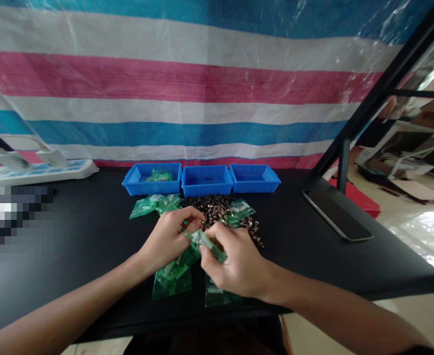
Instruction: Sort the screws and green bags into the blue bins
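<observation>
Between the thumb and fingers of my right hand [241, 259] is a small green plastic bag [201, 238] with whitish contents. Close beside it, my left hand [172, 234] has its fingers curled in toward the thumb; what they pinch, if anything, is hidden. Just beyond both hands lies a heap of small brown metal screws [217, 209]. One green bag [241, 208] rests on the heap's right side. More green bags [172, 278] lie under and in front of my left hand, and others [152, 204] sit left of the heap.
Three blue trays stand in a row behind the heap: the left tray [152, 187] contains green bags, then a middle tray [207, 189] and a right tray [256, 186]. A phone [337, 214] lies at right. A power strip [80, 170] sits far left, below a striped sheet [187, 84].
</observation>
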`<state>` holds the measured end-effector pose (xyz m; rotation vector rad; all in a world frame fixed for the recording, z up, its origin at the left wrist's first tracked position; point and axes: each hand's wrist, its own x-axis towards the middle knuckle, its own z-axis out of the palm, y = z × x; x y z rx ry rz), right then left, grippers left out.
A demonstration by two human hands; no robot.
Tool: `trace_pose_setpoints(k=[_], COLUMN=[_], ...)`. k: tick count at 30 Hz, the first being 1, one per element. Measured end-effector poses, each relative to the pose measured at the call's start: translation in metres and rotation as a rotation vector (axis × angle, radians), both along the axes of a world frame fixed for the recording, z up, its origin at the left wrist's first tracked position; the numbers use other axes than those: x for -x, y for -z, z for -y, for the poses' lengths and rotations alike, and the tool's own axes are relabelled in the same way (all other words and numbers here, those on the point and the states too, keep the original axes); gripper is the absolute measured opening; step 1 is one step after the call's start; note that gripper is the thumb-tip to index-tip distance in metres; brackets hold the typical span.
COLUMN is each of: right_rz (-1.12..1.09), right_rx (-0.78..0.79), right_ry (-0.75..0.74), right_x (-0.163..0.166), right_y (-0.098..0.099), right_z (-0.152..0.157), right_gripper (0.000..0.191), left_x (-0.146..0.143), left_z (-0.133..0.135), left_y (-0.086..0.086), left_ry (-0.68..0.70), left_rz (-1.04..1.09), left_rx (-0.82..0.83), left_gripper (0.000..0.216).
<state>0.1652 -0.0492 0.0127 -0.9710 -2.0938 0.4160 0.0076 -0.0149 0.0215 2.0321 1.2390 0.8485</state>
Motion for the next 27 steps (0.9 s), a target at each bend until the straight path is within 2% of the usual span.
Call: trace_pose_setpoints(k=[9, 19, 27], right_rz=[0.04, 0.038, 0.156], right_rx=[0.032, -0.035, -0.156], right_ry=[-0.026, -0.028, -0.063], right_x=[0.0, 0.002, 0.002], right_y=[-0.001, 0.0, 0.005], right_z=[0.001, 0.001, 0.0], right_gripper=[0.005, 0.005, 0.01], left_x=[0.001, -0.003, 0.003], left_z=[-0.005, 0.004, -0.002], left_y=[0.003, 0.017, 0.004], left_ry=[-0.089, 0.108, 0.047], left_rz=[-0.121, -0.493, -0.498], left_rx=[-0.066, -0.268, -0.216], left_gripper=[0.018, 0.012, 0.021])
